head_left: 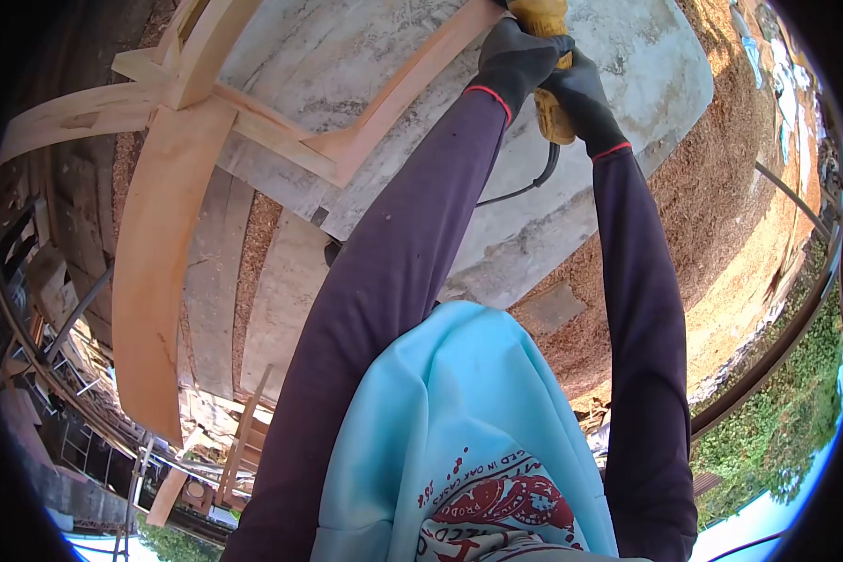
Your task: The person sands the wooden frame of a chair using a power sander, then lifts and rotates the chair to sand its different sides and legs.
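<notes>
Both hands wear dark gloves with red cuffs. My left hand (518, 58) is closed around the upper part of a yellow corded power tool (554, 120), near the top edge of the view. Just below and to the right, my right hand (583, 96) grips the tool's lower body. A black cable (545, 170) runs out of its bottom end and down to the left. The tool's working end is cut off by the frame's edge. Close to it on the left lies the end of a wooden frame (405, 92), whose strips meet at a corner on a grey slab (618, 56).
Curved wooden boards (164, 272) join the frame on the left. Planks (217, 272) lie beneath them, with wood shavings between. Sawdust (712, 215) covers the ground at right. Light blue printed cloth (459, 403) fills the lower middle. Loose timber (244, 440) stands at lower left.
</notes>
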Tool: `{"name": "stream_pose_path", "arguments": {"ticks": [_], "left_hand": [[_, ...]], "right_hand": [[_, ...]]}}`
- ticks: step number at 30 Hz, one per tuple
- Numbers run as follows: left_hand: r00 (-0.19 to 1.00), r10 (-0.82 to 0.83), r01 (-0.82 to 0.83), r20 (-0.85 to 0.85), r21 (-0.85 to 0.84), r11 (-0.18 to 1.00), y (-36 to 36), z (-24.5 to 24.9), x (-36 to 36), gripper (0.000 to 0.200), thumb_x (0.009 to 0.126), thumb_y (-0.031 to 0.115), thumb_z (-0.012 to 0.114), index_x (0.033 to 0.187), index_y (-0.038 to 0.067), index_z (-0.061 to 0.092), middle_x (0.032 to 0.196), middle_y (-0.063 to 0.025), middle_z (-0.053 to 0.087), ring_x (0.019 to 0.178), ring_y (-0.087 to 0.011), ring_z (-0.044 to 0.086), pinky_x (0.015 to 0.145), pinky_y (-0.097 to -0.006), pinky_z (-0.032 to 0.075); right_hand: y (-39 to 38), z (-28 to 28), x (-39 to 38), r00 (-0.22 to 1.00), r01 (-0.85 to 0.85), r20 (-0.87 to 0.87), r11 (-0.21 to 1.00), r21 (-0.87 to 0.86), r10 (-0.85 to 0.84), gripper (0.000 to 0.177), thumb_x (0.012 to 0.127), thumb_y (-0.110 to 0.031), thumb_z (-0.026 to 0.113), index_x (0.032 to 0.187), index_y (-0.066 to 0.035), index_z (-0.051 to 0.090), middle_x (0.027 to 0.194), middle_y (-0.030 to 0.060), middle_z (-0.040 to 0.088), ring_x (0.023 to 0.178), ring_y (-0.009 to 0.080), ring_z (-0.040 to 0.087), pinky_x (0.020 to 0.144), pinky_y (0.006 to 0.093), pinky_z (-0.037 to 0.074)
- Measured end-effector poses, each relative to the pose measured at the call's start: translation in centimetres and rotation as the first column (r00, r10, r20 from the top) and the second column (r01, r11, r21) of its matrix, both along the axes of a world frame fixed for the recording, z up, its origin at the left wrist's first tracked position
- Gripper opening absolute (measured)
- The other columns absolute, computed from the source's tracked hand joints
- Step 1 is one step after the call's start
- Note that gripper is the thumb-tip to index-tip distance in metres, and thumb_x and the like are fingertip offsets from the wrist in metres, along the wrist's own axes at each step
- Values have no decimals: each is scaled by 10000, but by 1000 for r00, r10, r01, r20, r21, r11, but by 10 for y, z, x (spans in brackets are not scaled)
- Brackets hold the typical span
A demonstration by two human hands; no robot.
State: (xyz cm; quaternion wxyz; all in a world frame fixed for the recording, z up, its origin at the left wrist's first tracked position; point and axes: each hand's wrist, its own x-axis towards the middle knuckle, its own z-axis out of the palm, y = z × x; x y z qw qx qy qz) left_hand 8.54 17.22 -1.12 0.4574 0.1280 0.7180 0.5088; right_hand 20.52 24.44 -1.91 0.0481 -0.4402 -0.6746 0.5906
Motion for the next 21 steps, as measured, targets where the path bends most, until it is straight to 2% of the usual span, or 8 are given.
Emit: {"name": "stream_pose_path", "arguments": {"ticks": [1, 3, 4, 7, 9, 13, 16, 21], "left_hand": [[1000, 5, -5, 3, -5, 1000, 4, 4, -2, 571, 791, 329, 868, 1166, -47, 659, 1111, -178, 748, 1039, -282, 739, 945, -370, 563], [995, -34, 31, -92, -32, 999, 9, 7, -4, 518, 835, 357, 831, 1146, -33, 690, 996, -158, 751, 886, -278, 734, 768, -384, 564], [998, -55, 55, -12, -34, 998, 6, 3, -6, 618, 775, 389, 856, 1172, -48, 675, 1053, -230, 746, 1001, -337, 742, 840, -396, 579], [996, 52, -57, 73, 67, 996, -19, -3, 6, 558, 801, 322, 862, 1165, -48, 658, 1108, -176, 748, 1040, -290, 739, 946, -372, 563], [996, 60, -61, 69, 21, 998, -42, 0, 12, 525, 808, 301, 857, 1162, -38, 668, 1093, -170, 751, 1017, -279, 744, 932, -369, 568], [982, 126, -139, 140, 89, 986, -85, -4, 28, 457, 827, 261, 841, 1156, -12, 682, 1096, -151, 753, 988, -237, 744, 894, -358, 577], [964, 141, -163, 226, 80, 983, -126, 4, 36, 472, 917, 232, 781, 1280, -14, 605, 1152, -96, 705, 1040, -170, 694, 910, -320, 557], [952, 216, -233, 219, 53, 971, -181, 19, 50, 517, 919, 297, 799, 1270, -26, 599, 1179, -94, 688, 1076, -147, 664, 924, -315, 538]], "right_hand": [[4, -1, 1, 1000, 5, -20, 1000, -19, -6, 404, 818, -139, 813, 1155, 14, 650, 973, 101, 734, 846, 191, 717, 790, 357, 581], [8, -3, 0, 999, -36, -11, 999, 11, 37, 404, 823, -154, 812, 1154, 13, 651, 970, 100, 735, 850, 192, 718, 797, 357, 580], [5, -3, 1, 999, -41, -7, 999, 8, 41, 404, 823, -154, 812, 1154, 13, 651, 970, 100, 735, 850, 192, 718, 797, 357, 580], [-14, -3, 6, 998, -41, -46, 999, -3, 40, 431, 810, -159, 832, 1162, 11, 649, 991, 96, 737, 870, 189, 716, 813, 358, 579], [-31, -4, 10, 997, -81, -11, 996, 40, 82, 462, 797, -163, 853, 1171, 7, 641, 1018, 93, 735, 900, 184, 712, 828, 357, 578], [-72, 3, 17, 991, -130, 20, 991, -28, 130, 504, 784, -202, 870, 1173, -4, 617, 1030, 106, 729, 930, 191, 707, 825, 365, 572], [-102, 6, 21, 982, -187, 33, 982, 16, 186, 553, 754, -262, 864, 1163, 5, 605, 996, 147, 730, 916, 229, 727, 812, 380, 569], [-151, 12, 30, 964, -254, 81, 967, 14, 252, 581, 738, -329, 849, 1177, -43, 599, 976, 167, 740, 912, 319, 744, 801, 417, 569]]}}
